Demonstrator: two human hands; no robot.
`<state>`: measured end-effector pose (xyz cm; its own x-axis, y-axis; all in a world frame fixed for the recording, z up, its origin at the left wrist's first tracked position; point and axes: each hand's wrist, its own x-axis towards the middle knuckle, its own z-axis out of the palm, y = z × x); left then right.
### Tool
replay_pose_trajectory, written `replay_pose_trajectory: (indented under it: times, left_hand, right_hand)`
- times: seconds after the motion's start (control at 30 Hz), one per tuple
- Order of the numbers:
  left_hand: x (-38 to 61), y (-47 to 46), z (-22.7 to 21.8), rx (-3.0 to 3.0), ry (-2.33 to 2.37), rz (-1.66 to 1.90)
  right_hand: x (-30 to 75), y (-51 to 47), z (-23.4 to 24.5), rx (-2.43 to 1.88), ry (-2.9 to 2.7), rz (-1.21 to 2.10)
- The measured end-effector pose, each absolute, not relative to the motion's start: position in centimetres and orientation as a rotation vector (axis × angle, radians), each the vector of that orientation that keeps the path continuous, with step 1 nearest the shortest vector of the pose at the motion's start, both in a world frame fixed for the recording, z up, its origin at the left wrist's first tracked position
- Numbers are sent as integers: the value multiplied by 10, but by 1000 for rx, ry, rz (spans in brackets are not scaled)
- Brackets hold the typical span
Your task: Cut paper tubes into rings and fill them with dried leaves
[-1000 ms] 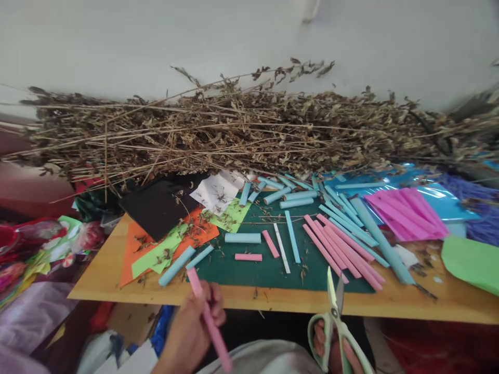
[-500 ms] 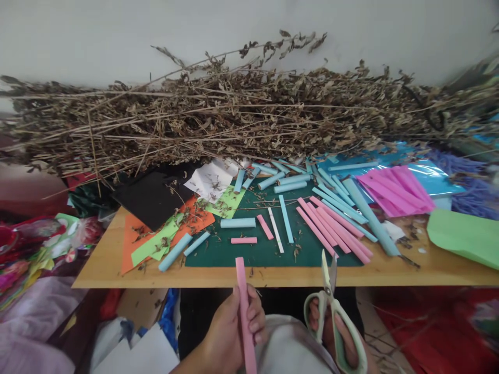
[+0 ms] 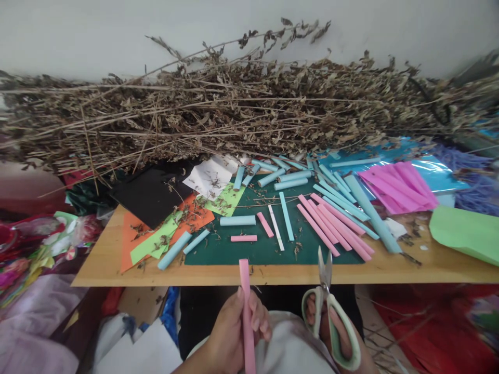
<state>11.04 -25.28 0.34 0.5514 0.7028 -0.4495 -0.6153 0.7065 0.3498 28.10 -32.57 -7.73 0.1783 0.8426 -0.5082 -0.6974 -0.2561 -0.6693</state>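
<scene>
Between the thumb and fingers of my left hand point(image 3: 234, 324) is a long pink paper strip point(image 3: 246, 311), held upright in front of the table edge. My right hand point(image 3: 331, 332) has its fingers through the pale green handles of a pair of scissors point(image 3: 326, 296). The scissor blades point up, slightly apart, and touch no paper. Just beyond, on a dark green mat point(image 3: 218, 254), lie two short pink pieces point(image 3: 244, 238), a thin white strip point(image 3: 276, 228) and several long pink strips point(image 3: 331, 223). A light blue roll point(image 3: 237, 221) lies near them.
Dried leafy stalks point(image 3: 234, 114) are heaped along the wall. More blue rolls point(image 3: 292, 184), magenta paper point(image 3: 397, 187) and green paper point(image 3: 463, 234) lie on the wooden table point(image 3: 101, 259). Black paper point(image 3: 152, 192) and orange paper point(image 3: 130, 239) are on the left, with leaf bits scattered about.
The view has shifted slightly. My left hand with the pink strip has moved a little right, and the scissors a little left, their blades slightly closer together.
</scene>
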Motion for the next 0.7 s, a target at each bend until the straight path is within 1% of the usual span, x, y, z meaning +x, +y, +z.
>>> replay_pose_trajectory:
  times: [0.1,0.27,0.43,0.57,0.7]
  left_hand:
    - [110,-252,2,166,651,794]
    - [108,-243,1,219,682,810]
    - [110,-243,-8,414,725,750]
    - [98,-258,-18,771,729,495]
    - [76,-262,-18,1210,931,310]
  right_hand:
    - [283,-329,-76,-1006,-104,1616]
    - [283,-327,-82,-995,-198,1562]
    - [284,-324,-83,-1072,-293,1493]
    - [289,-324,-73,-1136,-420,1496]
    - [296,-325,-55,-1181,-670,1522]
